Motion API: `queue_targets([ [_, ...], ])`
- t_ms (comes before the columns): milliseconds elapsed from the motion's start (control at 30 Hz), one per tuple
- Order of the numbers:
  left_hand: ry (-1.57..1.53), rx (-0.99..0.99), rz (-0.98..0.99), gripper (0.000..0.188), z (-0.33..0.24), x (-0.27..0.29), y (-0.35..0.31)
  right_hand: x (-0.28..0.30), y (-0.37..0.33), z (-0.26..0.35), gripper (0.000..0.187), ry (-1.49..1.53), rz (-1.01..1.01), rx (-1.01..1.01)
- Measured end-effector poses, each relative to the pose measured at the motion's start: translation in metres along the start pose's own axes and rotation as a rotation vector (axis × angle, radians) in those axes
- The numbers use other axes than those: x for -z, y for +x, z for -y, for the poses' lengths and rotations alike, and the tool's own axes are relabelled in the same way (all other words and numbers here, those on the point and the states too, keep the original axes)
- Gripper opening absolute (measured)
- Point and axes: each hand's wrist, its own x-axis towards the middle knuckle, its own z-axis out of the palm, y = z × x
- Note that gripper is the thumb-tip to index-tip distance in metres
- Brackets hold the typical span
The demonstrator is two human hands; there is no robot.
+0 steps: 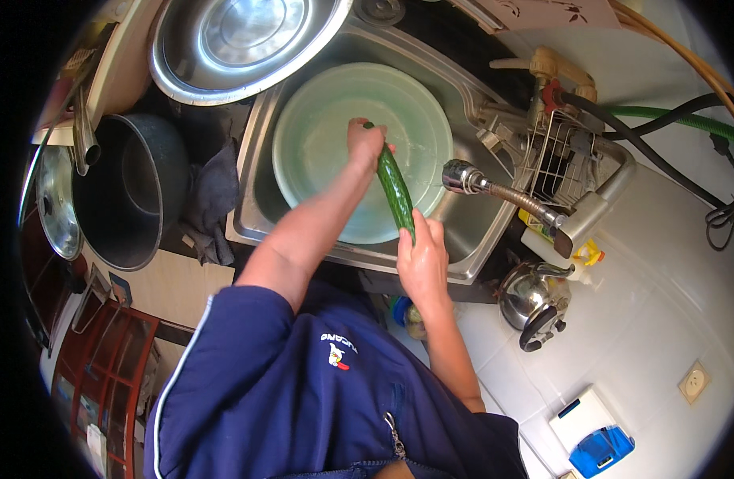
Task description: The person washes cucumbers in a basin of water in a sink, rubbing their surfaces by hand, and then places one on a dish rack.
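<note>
A long, wet green cucumber (395, 188) slants across the right part of a pale green basin (303, 120), above the water in it. My left hand (368, 140) is closed round its far end, whose tip peeks out past the fingers. Lower down, my right hand (423, 254) grips the near end, close to the basin's front rim. The basin sits inside a steel sink (251, 172). To the right of the cucumber, a flexible faucet's spray head (462, 176) hangs over the basin's edge.
A big steel bowl (167, 68) stands at the far left of the sink, with a dark pot (155, 231) and grey cloth (217, 199) nearer. On the right are a wire rack (558, 160), a kettle (530, 295) and the faucet's hose (518, 198).
</note>
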Motion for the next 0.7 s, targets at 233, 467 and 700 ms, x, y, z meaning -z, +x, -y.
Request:
queue_targets([
  [233,-0.273,0.127,0.253,0.025,0.015,-0.015,-0.041,0.004,0.007,-0.005,0.040,-0.144,-0.269,-0.024],
  [467,-0.191,0.342,0.410,0.016,0.029,-0.023,-0.074,-0.017,0.009,-0.011,0.048,-0.093,-0.241,0.040],
  [700,-0.287,0.172,0.154,0.019,0.015,-0.019,-0.014,0.010,-0.029,0.002,0.045,-0.204,-0.266,0.190],
])
